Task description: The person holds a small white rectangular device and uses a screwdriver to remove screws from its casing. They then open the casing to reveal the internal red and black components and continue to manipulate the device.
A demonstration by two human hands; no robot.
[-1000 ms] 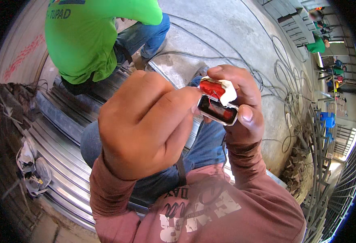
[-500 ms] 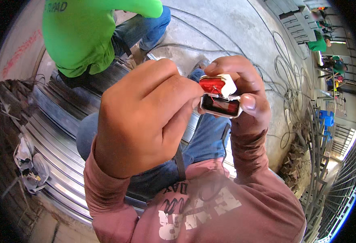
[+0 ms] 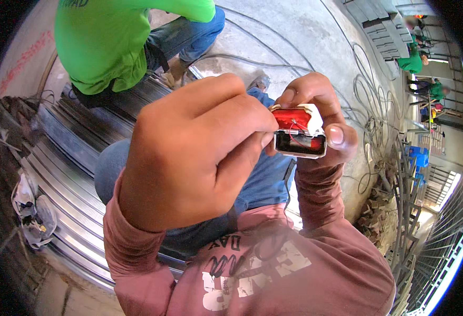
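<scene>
A small white case (image 3: pixel 315 125) with a hinged lid is held up in front of my chest, tipped open. Red shows inside its lid, and the lower half has a dark hollow with a red patch. A thin red thread (image 3: pixel 293 128) crosses the hinge. My right hand (image 3: pixel 323 102) grips the case from the right, its fingers behind and its thumb at the lower right edge. Against the case's left edge, my left hand (image 3: pixel 200 147) is closed in a pinch; whatever lies between its fingertips is hidden.
Long ribbed metal sheets (image 3: pixel 78 195) lie stacked at the left, with a crumpled grey-white bag (image 3: pixel 33 210) on them. A person in a green shirt (image 3: pixel 102 47) crouches at the far left. Cables (image 3: pixel 371 100) coil on the concrete floor at right, near metal bars (image 3: pixel 400 184).
The case and both hands have shifted slightly right and lower in view. The case is turned a little, showing more of the red lid. Both hands keep their closed shape.
</scene>
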